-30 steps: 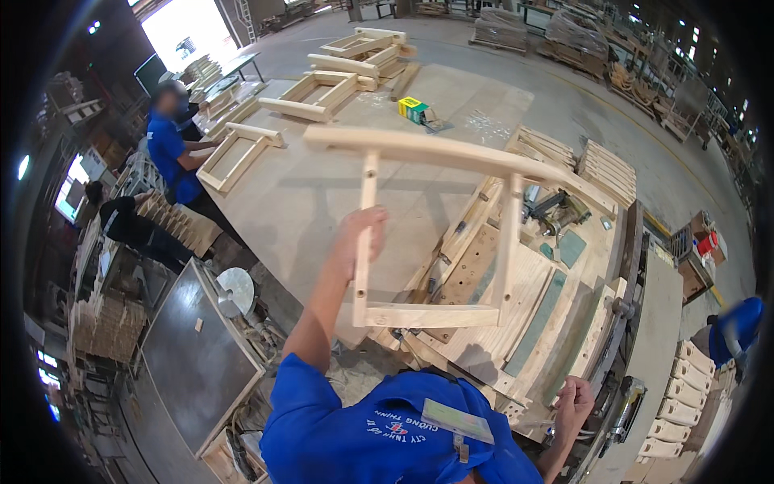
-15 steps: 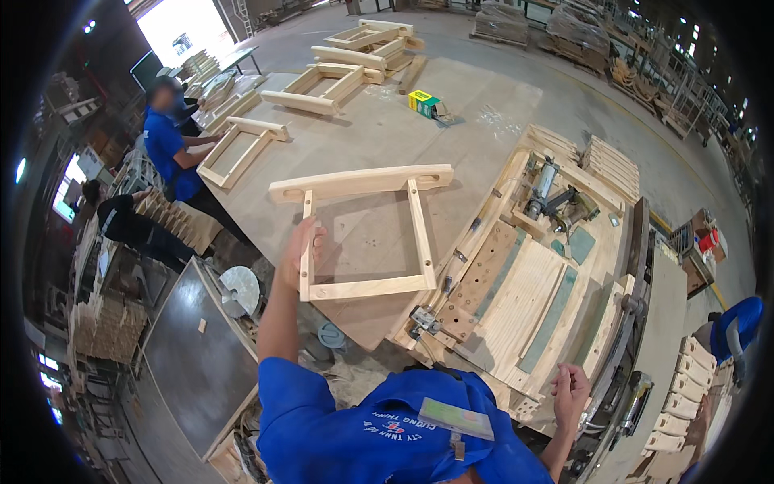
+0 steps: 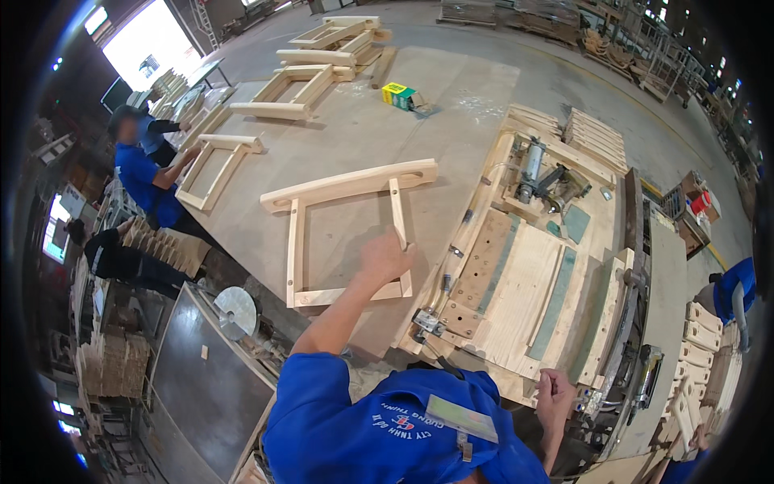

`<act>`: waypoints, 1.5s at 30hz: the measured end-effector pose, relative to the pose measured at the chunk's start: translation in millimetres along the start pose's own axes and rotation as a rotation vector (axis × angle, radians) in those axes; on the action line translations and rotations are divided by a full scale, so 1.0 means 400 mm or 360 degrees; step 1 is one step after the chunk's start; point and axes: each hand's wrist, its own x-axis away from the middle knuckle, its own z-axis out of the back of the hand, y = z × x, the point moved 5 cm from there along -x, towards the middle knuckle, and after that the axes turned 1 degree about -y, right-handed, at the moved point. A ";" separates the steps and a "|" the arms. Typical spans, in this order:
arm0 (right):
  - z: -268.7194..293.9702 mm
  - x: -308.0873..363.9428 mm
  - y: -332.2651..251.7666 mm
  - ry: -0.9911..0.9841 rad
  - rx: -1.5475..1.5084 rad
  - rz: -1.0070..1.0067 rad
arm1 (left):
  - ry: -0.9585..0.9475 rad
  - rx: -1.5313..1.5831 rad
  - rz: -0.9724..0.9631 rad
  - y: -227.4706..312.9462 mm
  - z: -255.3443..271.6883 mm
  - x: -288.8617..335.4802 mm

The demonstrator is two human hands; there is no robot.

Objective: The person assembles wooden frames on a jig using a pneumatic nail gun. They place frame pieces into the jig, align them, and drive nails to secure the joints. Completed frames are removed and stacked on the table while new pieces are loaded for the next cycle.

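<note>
A pale wooden frame (image 3: 348, 187), with a long curved rail at its far side, two side bars and a straight near rail, is over the brown-covered table in front of me. My left hand (image 3: 387, 260) is closed around its right side bar, near the close end. I cannot tell whether the frame rests fully on the table. My right hand (image 3: 555, 397) is held low at the near edge of the wooden clamping jig (image 3: 504, 310), its fingers curled together. Whether anything is between those fingers is hidden.
Similar wooden frames (image 3: 282, 109) lie at the table's far left. A yellow-green box (image 3: 398, 96) stands beyond my frame. Metal cylinders (image 3: 530, 171) sit on the jig, with slotted wooden pieces (image 3: 595, 139) stacked behind. A co-worker (image 3: 149, 173) stands at the left; a dark-topped table (image 3: 197, 379) is nearer.
My left hand has shifted from the frame's left side bar to its right one. The frame has turned slightly and sits a little further left in view. My right hand stays low, fingers curled.
</note>
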 end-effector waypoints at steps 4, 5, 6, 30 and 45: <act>-0.018 0.031 0.021 -0.0033 -0.0036 -0.0197 | 0.0083 -0.0075 -0.0061 -0.060 -0.005 -0.031; -0.021 0.038 0.025 -0.0039 -0.0029 -0.0180 | 0.0147 -0.0103 -0.0080 -0.086 0.006 -0.043; -0.021 0.044 0.029 -0.0045 -0.0021 -0.0165 | 0.0210 -0.0131 -0.0101 -0.125 0.027 -0.055; 0.213 0.407 0.086 0.0413 0.0423 -0.0134 | 0.0737 -0.0808 -0.0623 -0.022 -0.013 0.066; 0.690 1.417 0.696 0.0533 0.1348 -0.2050 | 0.0248 -0.0245 -0.1378 0.330 -0.255 0.381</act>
